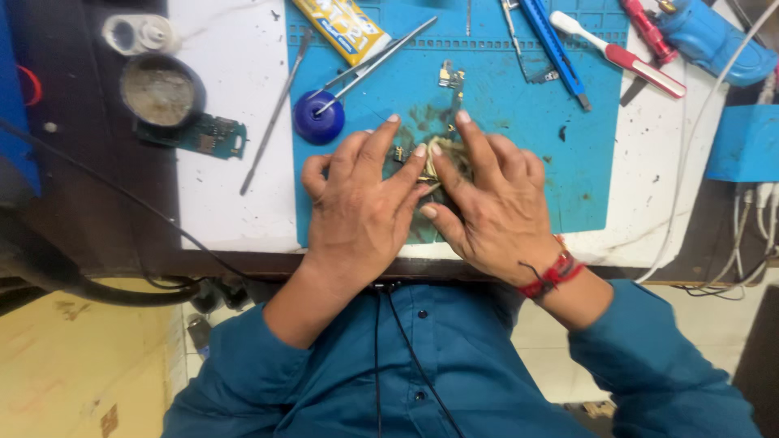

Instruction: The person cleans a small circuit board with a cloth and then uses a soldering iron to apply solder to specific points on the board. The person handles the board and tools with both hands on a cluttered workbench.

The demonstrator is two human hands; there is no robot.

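My left hand [361, 203] and my right hand [491, 207] press together over a small dark circuit board [438, 158] with gold parts on the blue work mat [527, 105]. The fingertips of both hands pinch and hold the board between them, and most of it is hidden under my fingers. A red thread band sits on my right wrist. A small loose part with a flex strip [452, 81] lies just beyond my fingertips.
A blue round pot [318, 118] with tweezers [377, 57] lies left of the hands. Further left are a green circuit board [207, 134], a dark tin [162, 91] and a thin metal rod [276, 113]. A yellow tube [341, 28], blue tool [556, 49], toothbrush [617, 53] lie behind.
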